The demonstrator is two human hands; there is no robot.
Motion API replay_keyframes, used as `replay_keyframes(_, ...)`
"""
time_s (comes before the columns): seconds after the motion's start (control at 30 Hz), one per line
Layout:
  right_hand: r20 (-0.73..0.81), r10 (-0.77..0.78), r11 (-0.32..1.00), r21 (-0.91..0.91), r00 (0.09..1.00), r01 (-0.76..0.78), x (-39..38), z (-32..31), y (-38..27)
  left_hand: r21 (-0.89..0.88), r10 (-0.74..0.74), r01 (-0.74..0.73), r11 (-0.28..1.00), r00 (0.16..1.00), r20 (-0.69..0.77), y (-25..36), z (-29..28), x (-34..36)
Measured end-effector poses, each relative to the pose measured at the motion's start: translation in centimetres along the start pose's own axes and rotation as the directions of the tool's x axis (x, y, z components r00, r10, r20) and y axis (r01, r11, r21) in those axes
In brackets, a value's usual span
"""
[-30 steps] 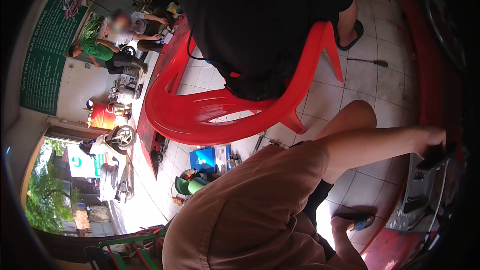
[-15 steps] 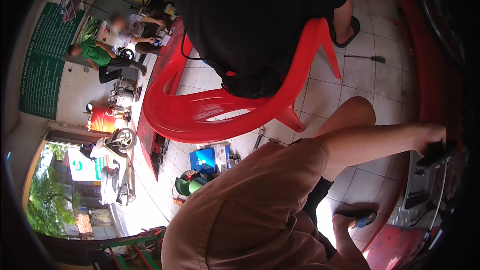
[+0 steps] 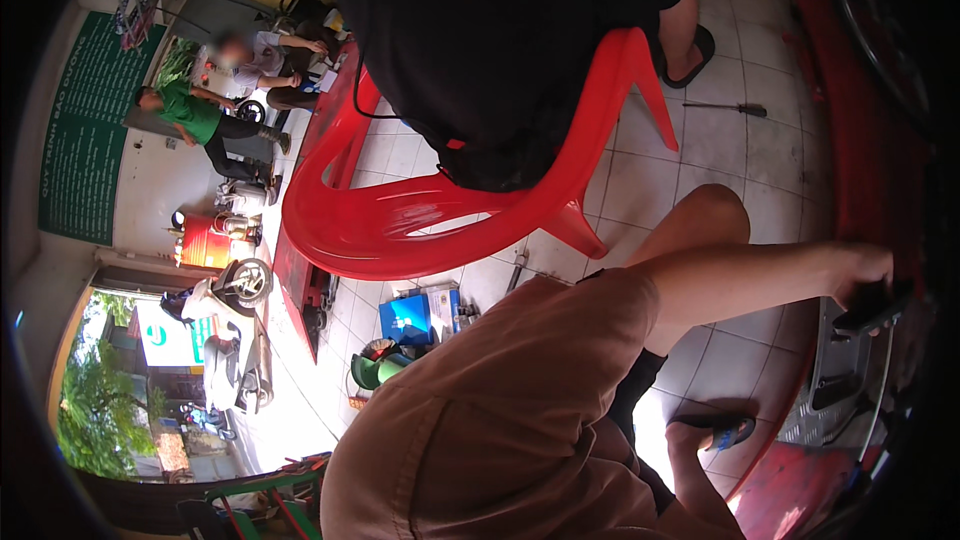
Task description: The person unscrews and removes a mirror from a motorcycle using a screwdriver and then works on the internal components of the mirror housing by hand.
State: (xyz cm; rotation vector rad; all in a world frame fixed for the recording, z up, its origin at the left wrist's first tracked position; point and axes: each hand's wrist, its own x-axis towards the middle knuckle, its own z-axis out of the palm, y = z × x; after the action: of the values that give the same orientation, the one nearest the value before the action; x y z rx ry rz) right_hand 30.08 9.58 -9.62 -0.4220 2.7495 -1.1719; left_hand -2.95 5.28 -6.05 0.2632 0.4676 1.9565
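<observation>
My left arm runs from a brown sleeve (image 3: 480, 390) at the lower middle across to the right side. At its end my left hand (image 3: 862, 268) is closed on a dark, flat black object (image 3: 872, 310), whose kind I cannot make out in the shade. Just below the hand lies a grey ribbed metal plate (image 3: 815, 425) with a dark piece (image 3: 835, 390) on it. A bent knee (image 3: 715, 215) and a sandalled foot (image 3: 725, 432) show on either side of my arm. My right hand is out of view.
A person in black sits on a red plastic chair (image 3: 420, 255) ahead. A screwdriver-like tool (image 3: 735, 109) lies on the tiles. Blue box (image 3: 405, 320) and green container (image 3: 372, 370) stand left. Farther left are a scooter (image 3: 225, 360) and two people near a green board (image 3: 80, 130).
The chair, knee and floor tool sit slightly higher in the picture. The distant person in green has shifted their legs. My left hand stays on the black object.
</observation>
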Motion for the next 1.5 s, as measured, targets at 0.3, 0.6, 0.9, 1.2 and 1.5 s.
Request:
replay_keyframes(0.3, -0.006, 0.0, 1.0, 0.008, 1.0, 0.001, 0.3, 0.2, 0.4, -0.046, -0.038, 0.035, 0.998, 0.996, -0.075, -0.3, -0.2, 0.0)
replay_keyframes(0.6, -0.057, -0.031, 0.999, -0.042, 0.998, 0.029, 0.6, -3.4, 1.8, -0.002, -0.029, 0.029, 1.0, 0.995, -0.094, -0.9, -0.4, 0.6)
replay_keyframes(0.9, -0.323, -0.046, 0.956, -0.29, 0.945, -0.052, -1.1, -19.9, 12.3, 0.092, 0.014, 0.001, 0.996, 0.987, -0.162, -1.1, -0.5, -2.2)
replay_keyframes(1.2, -0.432, 0.074, 0.896, -0.367, 0.899, -0.25, 2.0, -25.7, 8.9, 0.204, 0.052, -0.009, 0.979, 0.977, -0.206, 2.2, 4.2, -7.2)
replay_keyframes(1.5, -0.546, 0.138, 0.904, -0.272, 0.826, -0.33, 2.9, -26.7, 4.1, 0.118, 0.115, -0.093, 0.989, 0.972, -0.204, 2.5, 6.1, -6.1)
